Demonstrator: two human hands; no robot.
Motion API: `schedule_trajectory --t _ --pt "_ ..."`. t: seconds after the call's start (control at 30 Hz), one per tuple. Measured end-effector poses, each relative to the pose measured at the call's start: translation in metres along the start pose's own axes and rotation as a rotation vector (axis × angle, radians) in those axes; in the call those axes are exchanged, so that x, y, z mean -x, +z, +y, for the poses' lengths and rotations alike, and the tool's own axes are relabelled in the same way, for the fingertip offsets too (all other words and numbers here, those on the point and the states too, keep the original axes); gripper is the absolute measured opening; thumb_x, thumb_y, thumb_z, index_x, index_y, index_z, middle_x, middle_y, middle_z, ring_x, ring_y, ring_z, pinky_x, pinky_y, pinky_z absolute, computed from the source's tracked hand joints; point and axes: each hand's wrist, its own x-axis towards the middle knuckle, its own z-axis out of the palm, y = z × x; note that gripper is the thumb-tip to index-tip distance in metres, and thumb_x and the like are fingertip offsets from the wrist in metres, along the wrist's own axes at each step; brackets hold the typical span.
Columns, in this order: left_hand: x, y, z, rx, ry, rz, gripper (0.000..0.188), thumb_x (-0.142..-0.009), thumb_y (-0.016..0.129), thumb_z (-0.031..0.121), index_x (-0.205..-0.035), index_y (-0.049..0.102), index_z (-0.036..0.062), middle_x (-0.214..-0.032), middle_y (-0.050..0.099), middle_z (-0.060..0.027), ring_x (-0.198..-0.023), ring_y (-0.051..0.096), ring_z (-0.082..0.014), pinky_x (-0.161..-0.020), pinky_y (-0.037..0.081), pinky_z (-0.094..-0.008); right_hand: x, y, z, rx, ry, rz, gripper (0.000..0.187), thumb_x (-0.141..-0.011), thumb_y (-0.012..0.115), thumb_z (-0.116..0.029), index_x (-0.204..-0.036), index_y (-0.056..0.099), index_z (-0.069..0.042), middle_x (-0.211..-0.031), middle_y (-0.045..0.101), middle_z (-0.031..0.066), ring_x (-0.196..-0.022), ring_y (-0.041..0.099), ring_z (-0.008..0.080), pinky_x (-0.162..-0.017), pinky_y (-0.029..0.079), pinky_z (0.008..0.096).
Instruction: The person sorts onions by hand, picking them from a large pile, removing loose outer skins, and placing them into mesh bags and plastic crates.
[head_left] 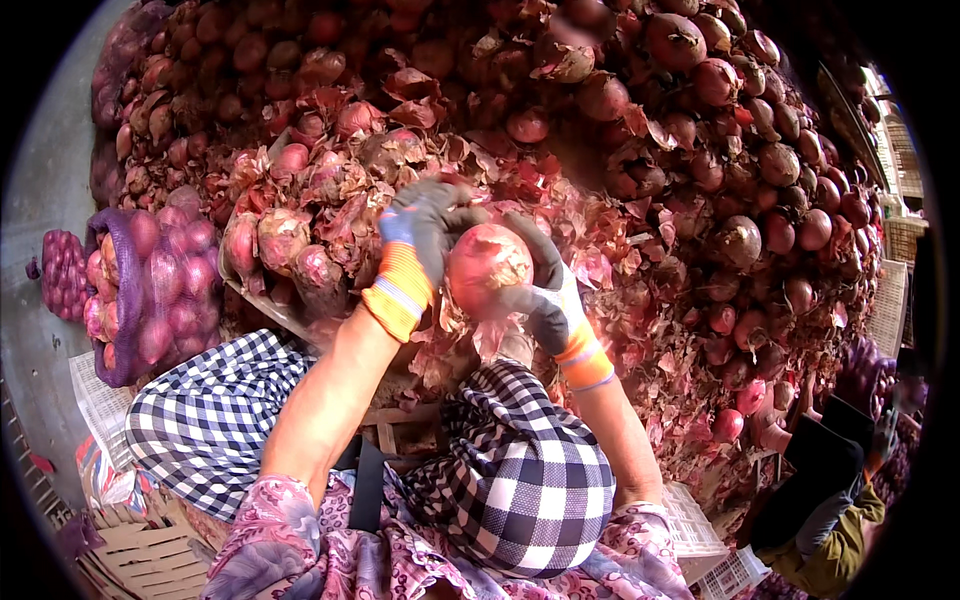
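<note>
A large red onion [490,268] is held up in front of me, over a bed of loose papery skins [590,235]. My right hand [548,290], in a dark-palmed glove with an orange cuff, grips it from the right with thumb and fingers. My left hand [430,225], gloved the same way, is at the onion's upper left. Its fingers are bent and slightly blurred, so whether they pinch a bit of skin cannot be made out. Just left of my hands, several onions [290,240] lie among skins in a shallow container [262,303].
A big heap of red onions [760,160] spreads across the far side and right. Purple mesh bags of onions [165,290] stand at the left on the grey floor [50,190]. Another person's sleeve [840,535] shows at the lower right. A slatted wooden crate [150,560] sits lower left.
</note>
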Motion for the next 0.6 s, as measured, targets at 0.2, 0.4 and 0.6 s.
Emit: schedule_trajectory --t 0.2,0.4,0.6 --pt "0.025 -0.022 -0.015 -0.117 0.027 -0.176 0.053 -0.085 0.059 0.022 -0.133 0.040 0.0090 -0.114 0.052 -0.0047 -0.086 0.056 -0.0142 -0.074 0.047 -0.0239 -0.005 0.009 -0.002 0.099 -0.068 0.093 0.079 -0.061 0.082 -0.007 -0.130 0.043 0.001 -0.128 0.050 0.0094 -0.115 0.049 0.0185 -0.099 0.039 0.0316" --pt "0.042 -0.023 -0.013 -0.039 -0.254 -0.214 0.031 -0.082 0.056 0.012 -0.112 0.058 0.0026 -0.100 0.061 -0.0030 -0.086 0.056 -0.0081 -0.080 0.043 -0.0203 -0.006 0.010 -0.012 0.193 0.115 0.109 0.034 -0.077 0.072 -0.010 -0.106 0.061 0.002 -0.098 0.065 0.0056 -0.089 0.060 0.0113 -0.082 0.049 0.0262" --pt "0.046 -0.048 -0.041 0.092 -0.404 -0.119 0.031 -0.087 0.053 0.023 -0.106 0.059 -0.0010 -0.099 0.064 -0.0090 -0.093 0.060 -0.0181 -0.088 0.048 -0.0325 -0.042 -0.022 0.016 0.662 0.215 0.238 0.018 -0.081 0.066 -0.015 -0.095 0.065 -0.003 -0.077 0.066 0.0023 -0.071 0.057 0.0081 -0.065 0.048 0.0243"
